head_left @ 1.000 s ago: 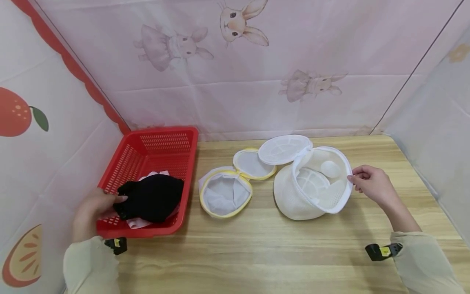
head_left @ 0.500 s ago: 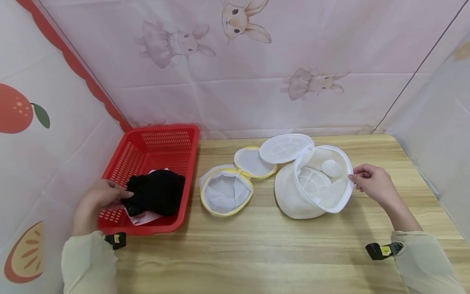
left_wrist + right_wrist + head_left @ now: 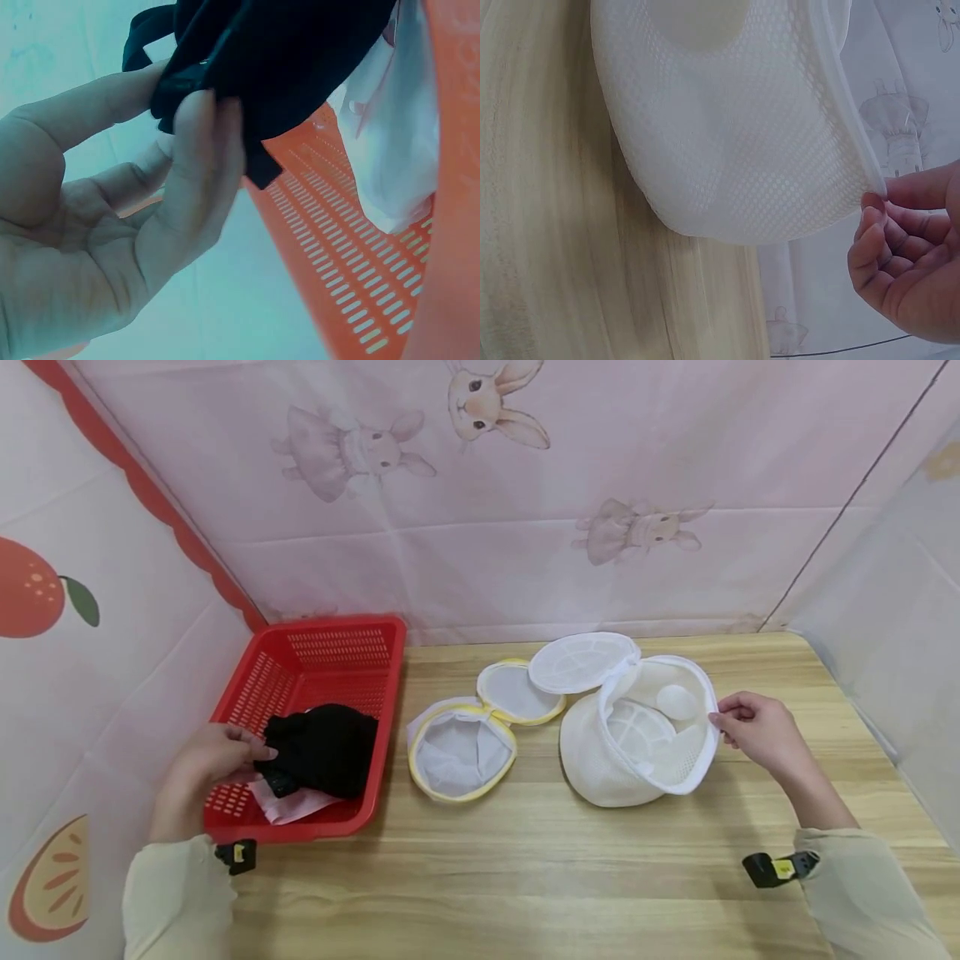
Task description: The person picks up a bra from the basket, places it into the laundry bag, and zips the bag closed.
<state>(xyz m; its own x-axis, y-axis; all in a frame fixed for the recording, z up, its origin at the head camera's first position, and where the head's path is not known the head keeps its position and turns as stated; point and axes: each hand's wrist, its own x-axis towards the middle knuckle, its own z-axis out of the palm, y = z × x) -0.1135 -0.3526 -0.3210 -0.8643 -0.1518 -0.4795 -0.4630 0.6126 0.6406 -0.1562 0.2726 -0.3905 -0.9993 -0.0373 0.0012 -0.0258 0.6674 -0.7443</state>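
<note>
Between thumb and fingers, my left hand pinches one end of a black bra over the red basket. A thin strap loop and a narrow band end show in the left wrist view, where the bra hangs from the fingertips. Pale pink cloth lies below it in the basket. On the right, my right hand pinches the rim of a white mesh laundry bag. Its round lid is folded back, and a white ball shows inside.
A smaller mesh laundry bag with yellow edging lies unzipped between the basket and the white bag. All stand on a wooden table. Printed fabric walls enclose its back and sides.
My left hand has shifted slightly up and right with the bra's end, baring more of the pink cloth beneath. The right hand keeps its grip on the white bag's rim.
</note>
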